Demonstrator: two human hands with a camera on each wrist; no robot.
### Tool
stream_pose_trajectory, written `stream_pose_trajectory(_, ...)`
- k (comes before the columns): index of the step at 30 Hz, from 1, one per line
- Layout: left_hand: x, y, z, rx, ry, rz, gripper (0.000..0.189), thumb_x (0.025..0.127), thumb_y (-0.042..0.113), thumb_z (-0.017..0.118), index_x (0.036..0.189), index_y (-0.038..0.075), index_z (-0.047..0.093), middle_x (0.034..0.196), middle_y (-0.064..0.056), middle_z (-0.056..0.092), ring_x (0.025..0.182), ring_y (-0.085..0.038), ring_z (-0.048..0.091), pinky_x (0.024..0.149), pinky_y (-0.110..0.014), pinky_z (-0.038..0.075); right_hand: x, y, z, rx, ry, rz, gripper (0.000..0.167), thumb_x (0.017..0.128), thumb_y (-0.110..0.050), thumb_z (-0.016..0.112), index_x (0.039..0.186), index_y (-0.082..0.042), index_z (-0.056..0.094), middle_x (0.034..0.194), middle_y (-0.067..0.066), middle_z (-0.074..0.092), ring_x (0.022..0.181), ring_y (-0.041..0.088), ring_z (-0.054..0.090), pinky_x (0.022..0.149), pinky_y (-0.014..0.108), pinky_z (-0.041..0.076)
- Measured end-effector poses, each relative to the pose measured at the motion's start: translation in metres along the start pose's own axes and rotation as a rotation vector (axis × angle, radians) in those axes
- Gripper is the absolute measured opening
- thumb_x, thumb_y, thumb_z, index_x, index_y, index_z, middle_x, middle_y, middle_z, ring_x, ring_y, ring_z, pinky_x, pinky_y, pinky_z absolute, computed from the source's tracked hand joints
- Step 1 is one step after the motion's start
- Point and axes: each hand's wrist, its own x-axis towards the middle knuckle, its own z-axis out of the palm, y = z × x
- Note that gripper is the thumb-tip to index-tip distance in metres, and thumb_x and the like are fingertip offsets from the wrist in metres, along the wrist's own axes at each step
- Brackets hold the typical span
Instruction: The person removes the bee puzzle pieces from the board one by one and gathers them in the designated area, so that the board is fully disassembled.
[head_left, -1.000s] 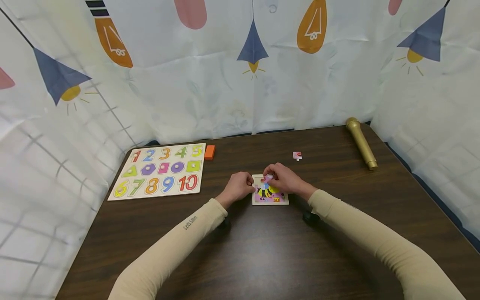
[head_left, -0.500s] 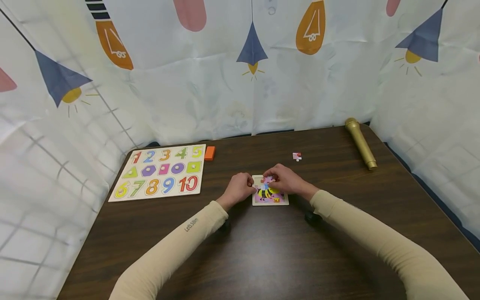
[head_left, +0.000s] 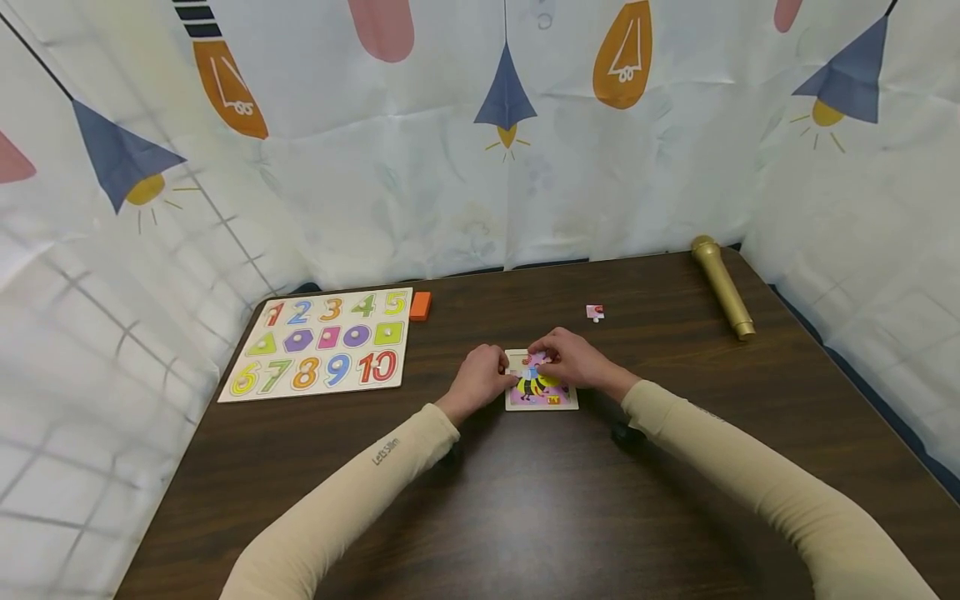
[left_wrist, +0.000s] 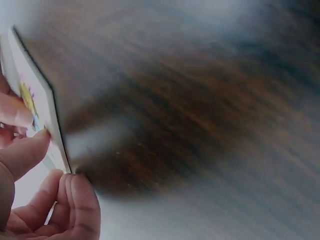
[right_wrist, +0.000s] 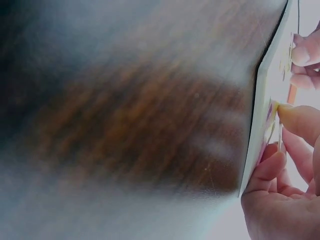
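Observation:
A small square jigsaw board (head_left: 515,358) with a bee picture (head_left: 529,388) lies mid-table, framed by a pale rim. My left hand (head_left: 482,377) holds its left edge, thumb (left_wrist: 41,142) on the face and curled fingertips (left_wrist: 84,192) at the side. Over the upper right of the picture, my right hand (head_left: 573,360) pinches a thin jigsaw piece (right_wrist: 280,136) between thumb and finger. The fingers hide part of the bee. In the right wrist view that piece stands tilted close over the board. Another jigsaw piece (head_left: 595,312), pink and red, lies beyond the right hand.
A number and shape peg board (head_left: 315,343) lies at the left back, an orange block (head_left: 420,306) beside its corner. At the back right rests a gold microphone (head_left: 723,287). Patterned white curtains (head_left: 450,200) enclose the dark wooden table (head_left: 517,517).
My left thumb has shifted slightly right onto the board's picture. The right hand stays over the same part of the board, with only small finger movement.

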Motion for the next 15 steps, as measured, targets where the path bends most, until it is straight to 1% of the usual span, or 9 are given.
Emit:
stream_pose_trajectory(2,-0.0008,-0.0008,0.0019,0.04,-0.003,0.064,0.018,0.088,0.014,0.073,0.099,0.001,0.069,0.088,-0.007,0.056,0.081,-0.021,0.05,0.074,-0.033,0.046,0.0002,0.0003,0.0001,-0.01,0.003,-0.002,0.032,0.091,-0.017,0.069,0.123,-0.011,0.066,0.11,0.007,0.054,0.094,0.022,0.05,0.082,0.035,0.046)
stream_pose_trajectory(4,-0.0013,-0.0021,0.0042,0.088,-0.015,0.155,0.016,0.089,0.013,0.071,0.102,0.004,0.072,0.093,-0.006,0.058,0.084,-0.02,0.051,0.078,-0.033,0.047,0.0001,0.0004,0.0,-0.02,0.005,-0.006,0.032,0.091,-0.017,0.069,0.122,-0.011,0.067,0.109,0.007,0.054,0.093,0.022,0.05,0.081,0.035,0.046)
stream_pose_trajectory(6,-0.0017,-0.0036,0.0061,0.114,-0.032,0.252,0.016,0.09,0.012,0.07,0.104,0.007,0.075,0.098,-0.006,0.061,0.087,-0.019,0.053,0.082,-0.032,0.048,-0.0001,0.0002,-0.0003,-0.028,0.005,-0.008,0.032,0.091,-0.018,0.069,0.122,-0.01,0.067,0.109,0.007,0.054,0.092,0.022,0.05,0.08,0.035,0.045)
stream_pose_trajectory(8,-0.0018,-0.0051,0.0076,0.124,-0.053,0.319,0.018,0.091,0.013,0.07,0.107,0.009,0.076,0.101,-0.005,0.062,0.089,-0.017,0.054,0.083,-0.031,0.048,-0.0002,0.0,-0.0006,-0.037,0.008,-0.012,0.032,0.091,-0.018,0.069,0.121,-0.01,0.067,0.108,0.007,0.055,0.091,0.021,0.05,0.079,0.034,0.045)
stream_pose_trajectory(9,-0.002,-0.0055,0.008,0.121,-0.062,0.336,0.019,0.091,0.014,0.07,0.108,0.009,0.076,0.102,-0.005,0.062,0.089,-0.016,0.053,0.082,-0.03,0.048,0.0,0.0001,-0.0006,-0.04,0.009,-0.013,0.032,0.091,-0.018,0.069,0.121,-0.01,0.067,0.109,0.007,0.055,0.091,0.021,0.05,0.079,0.034,0.045)
stream_pose_trajectory(11,-0.0024,-0.0061,0.0082,0.105,-0.076,0.349,0.02,0.091,0.015,0.07,0.11,0.009,0.075,0.101,-0.005,0.061,0.088,-0.016,0.053,0.08,-0.029,0.047,0.0003,0.0004,-0.0007,-0.043,0.007,-0.014,0.032,0.091,-0.018,0.069,0.122,-0.01,0.067,0.109,0.007,0.055,0.091,0.021,0.05,0.079,0.034,0.045)
stream_pose_trajectory(15,-0.0022,-0.0072,0.0079,0.07,-0.084,0.333,0.022,0.091,0.015,0.07,0.111,0.009,0.075,0.099,-0.003,0.059,0.085,-0.015,0.051,0.076,-0.027,0.045,0.001,0.0006,-0.0011,-0.047,0.005,-0.013,0.032,0.091,-0.018,0.069,0.122,-0.01,0.067,0.11,0.007,0.055,0.092,0.021,0.05,0.079,0.034,0.045)
